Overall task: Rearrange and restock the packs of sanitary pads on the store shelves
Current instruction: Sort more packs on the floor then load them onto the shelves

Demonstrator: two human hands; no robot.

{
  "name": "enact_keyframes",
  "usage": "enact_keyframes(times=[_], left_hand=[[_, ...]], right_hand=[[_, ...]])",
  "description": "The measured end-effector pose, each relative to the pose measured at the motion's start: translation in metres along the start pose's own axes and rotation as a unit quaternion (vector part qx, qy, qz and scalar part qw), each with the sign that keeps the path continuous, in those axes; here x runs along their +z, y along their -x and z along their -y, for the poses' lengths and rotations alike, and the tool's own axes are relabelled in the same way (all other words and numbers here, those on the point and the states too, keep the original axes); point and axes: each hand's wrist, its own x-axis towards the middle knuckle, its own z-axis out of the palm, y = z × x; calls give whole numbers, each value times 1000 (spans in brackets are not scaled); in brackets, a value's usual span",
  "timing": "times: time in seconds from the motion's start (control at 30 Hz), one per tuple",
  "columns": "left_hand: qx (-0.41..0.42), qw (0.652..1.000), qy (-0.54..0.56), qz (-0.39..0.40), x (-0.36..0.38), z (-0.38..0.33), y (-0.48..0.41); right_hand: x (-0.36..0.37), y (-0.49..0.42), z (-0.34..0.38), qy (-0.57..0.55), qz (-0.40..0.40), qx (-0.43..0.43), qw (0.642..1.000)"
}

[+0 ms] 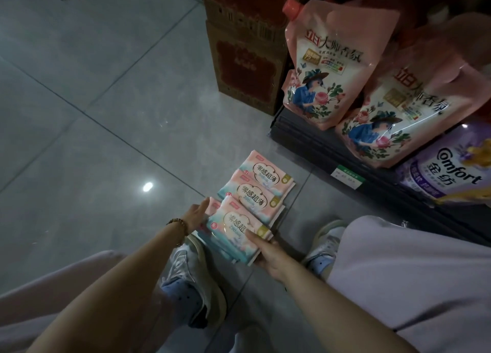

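Note:
Pink and teal packs of sanitary pads lie in a row on the grey tiled floor between my feet and the shelf. The nearest stack of packs [235, 229] sits between my hands. My left hand [195, 216] presses flat against the stack's left side, fingers straight. My right hand [267, 251] holds the stack's near right corner, thumb on top and fingers underneath. Beyond it lie a middle pack [255, 197] and a far pack [267, 170].
A dark bottom shelf [318, 145] runs along the right, holding two pink refill pouches [321, 65] and a purple Comfort pouch [446, 169]. Brown cardboard boxes [247, 50] stand stacked at the shelf's end. My shoes [191, 281] and knees frame the packs.

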Motion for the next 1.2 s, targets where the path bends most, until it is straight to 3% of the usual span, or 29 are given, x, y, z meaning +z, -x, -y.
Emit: enact_keyframes(times=[0.23,0.33,0.43,0.6,0.77,0.93,1.07,1.2], left_hand=[[-39,997,-55,-43,-18,2,-5],[-68,996,-37,-35,-40,-10,2],[-24,998,4,-58,-57,-32,5],[80,993,72,-42,-35,-67,0],[51,998,25,15,8,-60,-6],[68,996,47,-23,1,-41,-4],[53,992,90,-68,-10,-21,-2],[-12,987,136,-83,-13,12,-9]], right_hand=[[6,4,12,88,72,32,993],[7,9,32,114,100,1,988],[8,14,67,90,120,-45,988],[-14,10,100,30,52,-111,992],[-24,6,85,20,-22,-149,988],[-17,13,87,10,-69,-220,973],[7,29,87,32,24,-231,972],[28,23,39,38,102,-126,986]])
